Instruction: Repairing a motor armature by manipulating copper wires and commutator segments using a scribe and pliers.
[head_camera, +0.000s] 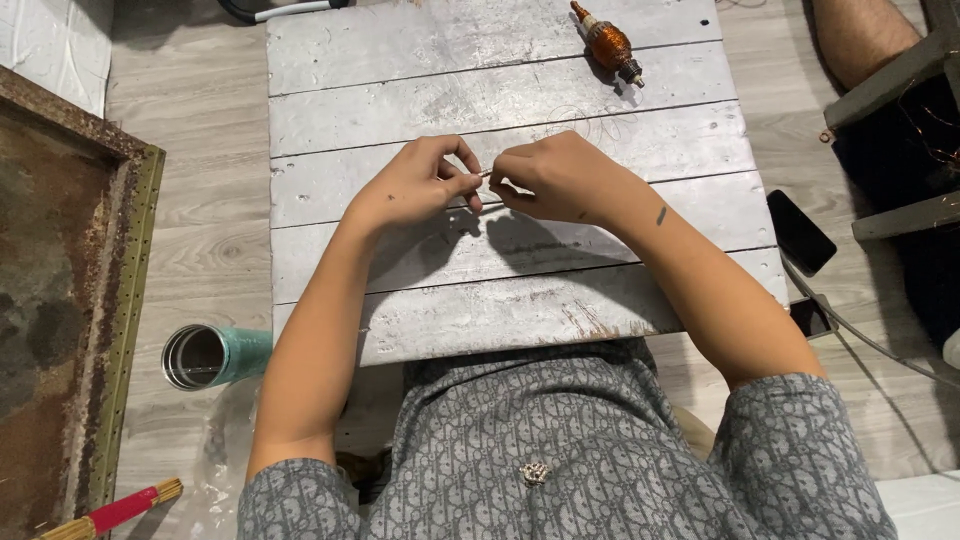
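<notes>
1. I'm looking at the pinch first: left hand (415, 185) and right hand (560, 180) meet over the middle of the grey plank table (640, 130), fingertips nearly touching. Between them sits a small thin piece (486, 174), pale and metallic-looking. It could be a wire end or a tiny pin; it's too small for me to say which.
2. Both hands are closed down to a fine thumb-and-finger pinch on that piece, the other fingers curled in. The left seems to hold one end, the right the other.
3. Risk one, as I judge it: the piece is tiny and held just above the boards. A slip of either pinch drops it, and the gaps between planks could swallow it.
4. Risk two: if the hands pull or twist against each other too hard, something that thin may bend or snap.
5. Moving outward: faint loops of fine wire (590, 122) lie on the table just beyond the right hand. A knuckle or wrist could snag and tangle them.
6. Further out, the amber wound motor core (608, 44) rests near the far edge, well apart. It looks round enough to roll if the table is bumped.
7. At the right edge a dark phone (800, 232) overhangs the corner; an elbow swing could knock it off.
</notes>
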